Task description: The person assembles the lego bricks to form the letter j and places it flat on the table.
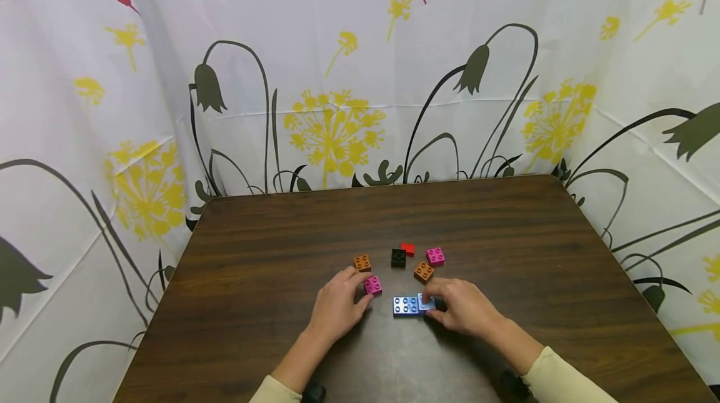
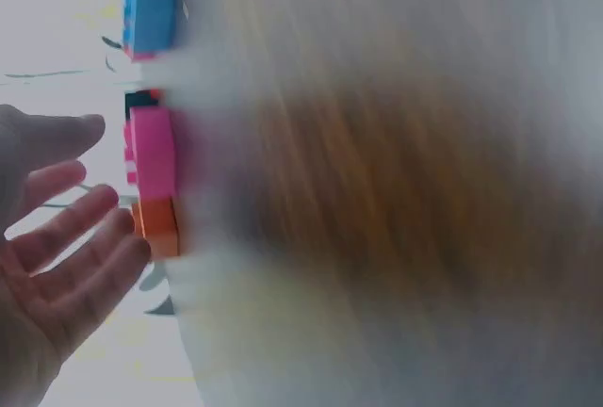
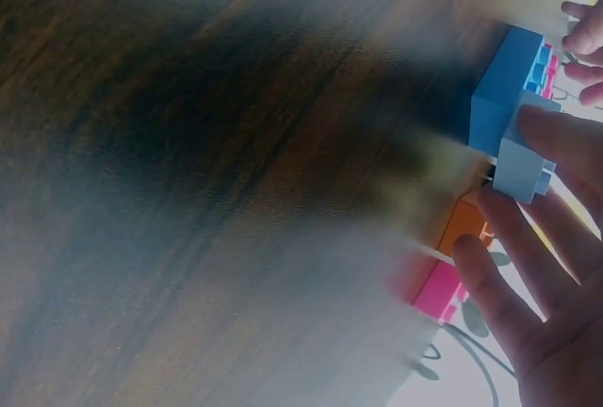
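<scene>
A blue brick [image 1: 405,307] lies on the table, with a light blue brick [image 3: 519,157] on top at its right end. My right hand [image 1: 462,308] pinches the light blue brick between thumb and fingers. Left of the blue brick is a magenta brick [image 1: 373,285]. Beside it my left hand [image 1: 339,304] has thumb and fingers spread apart; in the left wrist view a gap shows between the thumb and the magenta brick [image 2: 153,153]. An orange brick [image 1: 362,263] lies just behind that brick.
Beyond the hands lie a black brick [image 1: 398,258], a red brick [image 1: 407,249], a second magenta brick [image 1: 435,257] and another orange brick [image 1: 424,272]. They rest on a dark wooden table [image 1: 253,247]. A flower-patterned curtain [image 1: 360,47] hangs behind its far edge.
</scene>
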A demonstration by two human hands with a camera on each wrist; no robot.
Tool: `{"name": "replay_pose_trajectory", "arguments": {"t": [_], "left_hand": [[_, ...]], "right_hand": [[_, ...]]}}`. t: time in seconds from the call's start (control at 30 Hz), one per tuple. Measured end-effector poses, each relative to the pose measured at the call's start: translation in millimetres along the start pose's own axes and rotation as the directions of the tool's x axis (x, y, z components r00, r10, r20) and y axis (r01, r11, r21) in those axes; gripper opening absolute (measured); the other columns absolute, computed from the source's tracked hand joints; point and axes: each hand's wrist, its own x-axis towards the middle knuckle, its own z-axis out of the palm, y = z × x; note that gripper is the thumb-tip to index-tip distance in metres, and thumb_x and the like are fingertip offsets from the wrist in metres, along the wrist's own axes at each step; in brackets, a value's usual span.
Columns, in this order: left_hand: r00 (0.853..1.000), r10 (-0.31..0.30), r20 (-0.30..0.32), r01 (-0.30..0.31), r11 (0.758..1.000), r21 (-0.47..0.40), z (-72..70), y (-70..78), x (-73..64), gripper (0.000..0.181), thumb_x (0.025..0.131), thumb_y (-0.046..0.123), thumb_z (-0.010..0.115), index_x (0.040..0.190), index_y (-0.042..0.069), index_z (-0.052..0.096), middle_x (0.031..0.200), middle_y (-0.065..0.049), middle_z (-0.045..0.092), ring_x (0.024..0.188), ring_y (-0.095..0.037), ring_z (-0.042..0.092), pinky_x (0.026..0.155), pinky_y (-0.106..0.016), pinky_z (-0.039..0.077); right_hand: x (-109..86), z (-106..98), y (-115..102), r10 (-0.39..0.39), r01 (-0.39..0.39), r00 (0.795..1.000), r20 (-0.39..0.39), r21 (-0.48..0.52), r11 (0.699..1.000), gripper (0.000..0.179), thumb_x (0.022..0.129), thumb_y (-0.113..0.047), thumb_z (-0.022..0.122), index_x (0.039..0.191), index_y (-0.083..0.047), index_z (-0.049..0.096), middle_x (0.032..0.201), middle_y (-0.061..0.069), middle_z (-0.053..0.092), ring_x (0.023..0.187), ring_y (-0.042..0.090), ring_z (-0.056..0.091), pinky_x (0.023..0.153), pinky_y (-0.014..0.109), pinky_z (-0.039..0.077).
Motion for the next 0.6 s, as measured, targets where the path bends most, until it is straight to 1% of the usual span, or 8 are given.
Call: {"name": "replay_pose_trajectory", "arguments": {"t": [0.07,0.13,0.27,0.33,0.47,0.6], "left_hand": [[1.0,-0.013,0.008,0.013,0.999,0.049,-0.8,-3.9,2.0,0.042,0.077,0.029,0.085,0.115,0.018,0.071,0.094,0.005,0.06,0.076,-0.01,0.053,0.059,-0.03,0.046],[0.999,-0.023,0.043,0.02,0.997,0.078,-1.2,-5.2,4.3,0.046,0.077,0.031,0.084,0.118,0.017,0.07,0.097,0.004,0.06,0.08,-0.012,0.056,0.063,-0.033,0.049],[0.993,-0.025,0.115,0.014,0.996,0.09,0.4,-3.6,9.2,0.048,0.078,0.035,0.083,0.119,0.013,0.07,0.105,0.0,0.063,0.088,-0.019,0.061,0.072,-0.039,0.053],[0.99,-0.026,0.136,0.013,0.996,0.092,2.0,-1.9,11.6,0.048,0.078,0.036,0.082,0.119,0.013,0.07,0.109,-0.002,0.064,0.093,-0.021,0.063,0.075,-0.041,0.053],[0.987,-0.038,0.155,0.02,0.994,0.11,6.2,0.5,15.7,0.046,0.078,0.035,0.082,0.118,0.015,0.071,0.11,-0.001,0.065,0.095,-0.021,0.062,0.076,-0.041,0.053],[0.987,-0.049,0.151,0.028,0.99,0.138,10.6,1.0,18.6,0.042,0.078,0.033,0.083,0.115,0.016,0.072,0.108,-0.001,0.067,0.093,-0.019,0.062,0.074,-0.04,0.054]], "right_hand": [[0.0,-1,0,0.006,-0.006,1.0,0.003,-0.001,1.0,0.017,0.081,-0.025,0.081,0.093,-0.025,0.069,0.097,-0.014,0.063,0.081,0.006,0.058,0.075,0.034,0.053],[0.0,-1,0,0.01,-0.01,1.0,0.006,-0.003,1.0,0.016,0.081,-0.025,0.081,0.093,-0.025,0.069,0.097,-0.014,0.064,0.081,0.006,0.058,0.076,0.034,0.053],[0.2,-1,0,0.012,-0.012,1.0,0.01,-0.007,1.0,0.016,0.082,-0.026,0.08,0.093,-0.026,0.069,0.097,-0.015,0.063,0.083,0.006,0.059,0.076,0.035,0.053],[0.2,-1,0,0.013,-0.013,1.0,0.011,-0.004,1.0,0.015,0.082,-0.026,0.08,0.093,-0.026,0.069,0.096,-0.015,0.063,0.083,0.006,0.059,0.076,0.035,0.053],[0.3,-1,-1,0.016,-0.016,1.0,0.015,-0.003,1.0,0.015,0.082,-0.026,0.08,0.093,-0.027,0.069,0.096,-0.016,0.062,0.083,0.006,0.059,0.075,0.035,0.053],[0.6,-2,-1,0.024,-0.024,0.999,0.021,-0.006,1.0,0.015,0.082,-0.027,0.08,0.093,-0.027,0.07,0.096,-0.016,0.063,0.083,0.006,0.059,0.076,0.035,0.053]]}}
